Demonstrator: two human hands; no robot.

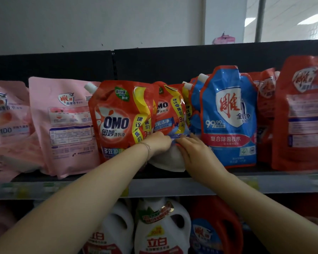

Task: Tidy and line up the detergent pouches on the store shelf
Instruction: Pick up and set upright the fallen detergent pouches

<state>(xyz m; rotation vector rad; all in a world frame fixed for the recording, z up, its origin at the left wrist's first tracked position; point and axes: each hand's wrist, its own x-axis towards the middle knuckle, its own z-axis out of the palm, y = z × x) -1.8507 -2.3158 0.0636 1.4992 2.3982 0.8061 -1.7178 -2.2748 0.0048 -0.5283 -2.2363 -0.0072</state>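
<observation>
A: Where's the tilted OMO pouch [170, 110]?
B: Dead ahead, front edge of the shelf [173, 186] — spout up, base tipped toward me. My left hand [159, 142] and right hand [191, 149] both grip its bottom, equally near.

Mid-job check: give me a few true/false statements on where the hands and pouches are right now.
1. The left hand and right hand both grip the rear OMO pouch. True.
2. The blue pouch stands left of the front OMO pouch. False: it stands to the right of both OMO pouches.
3. The pink pouches are left of the OMO pouches. True.
4. The rear OMO pouch stands upright and square. False: it is tilted, with its white base turned toward the camera.
5. The level below holds more pouches. False: it holds bottles.
</observation>
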